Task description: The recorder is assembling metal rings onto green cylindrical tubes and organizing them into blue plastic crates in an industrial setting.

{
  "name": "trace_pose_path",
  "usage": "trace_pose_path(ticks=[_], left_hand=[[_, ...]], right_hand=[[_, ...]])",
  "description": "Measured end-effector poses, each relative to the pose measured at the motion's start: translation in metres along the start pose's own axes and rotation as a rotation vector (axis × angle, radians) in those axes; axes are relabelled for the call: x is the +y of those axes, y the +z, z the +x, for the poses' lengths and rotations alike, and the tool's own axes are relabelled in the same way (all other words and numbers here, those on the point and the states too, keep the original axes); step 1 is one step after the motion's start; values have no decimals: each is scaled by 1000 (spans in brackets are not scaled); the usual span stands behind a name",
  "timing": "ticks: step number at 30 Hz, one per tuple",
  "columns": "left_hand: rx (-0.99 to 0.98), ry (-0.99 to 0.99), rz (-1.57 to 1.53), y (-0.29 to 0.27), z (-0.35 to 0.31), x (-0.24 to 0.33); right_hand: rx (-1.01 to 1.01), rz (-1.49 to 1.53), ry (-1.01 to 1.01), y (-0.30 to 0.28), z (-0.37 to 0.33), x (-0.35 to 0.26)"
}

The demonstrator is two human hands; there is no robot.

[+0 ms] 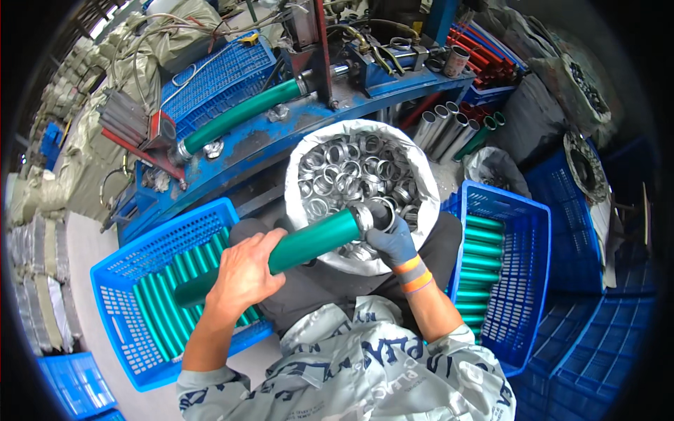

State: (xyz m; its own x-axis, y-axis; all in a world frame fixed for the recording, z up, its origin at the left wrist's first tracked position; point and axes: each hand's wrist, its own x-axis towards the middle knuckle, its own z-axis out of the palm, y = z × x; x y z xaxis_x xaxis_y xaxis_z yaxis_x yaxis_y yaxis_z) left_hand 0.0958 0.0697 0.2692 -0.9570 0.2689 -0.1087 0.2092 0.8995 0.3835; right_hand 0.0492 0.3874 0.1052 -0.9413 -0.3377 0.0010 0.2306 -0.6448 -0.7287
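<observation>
A green tube (309,243) is clasped by the bare left hand (242,270); at its end, a metal ring (365,216) is pinched by the gloved right hand (393,238).

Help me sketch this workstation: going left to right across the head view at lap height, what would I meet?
Left blue crate of green tubes → bare left hand gripping a green tube → gloved right hand at the tube's metal-ringed end, over the white sack of metal rings → right blue crate of green tubes.
</observation>
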Motion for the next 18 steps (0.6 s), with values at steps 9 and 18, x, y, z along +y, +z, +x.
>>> trace_pose_path(ticks=[9, 18], left_hand=[[24, 48, 113, 19, 3, -18], [130, 34, 66, 39, 9, -17]], right_hand=[[121, -503, 304, 10, 12, -20], [39, -366, 169, -4, 13, -8]])
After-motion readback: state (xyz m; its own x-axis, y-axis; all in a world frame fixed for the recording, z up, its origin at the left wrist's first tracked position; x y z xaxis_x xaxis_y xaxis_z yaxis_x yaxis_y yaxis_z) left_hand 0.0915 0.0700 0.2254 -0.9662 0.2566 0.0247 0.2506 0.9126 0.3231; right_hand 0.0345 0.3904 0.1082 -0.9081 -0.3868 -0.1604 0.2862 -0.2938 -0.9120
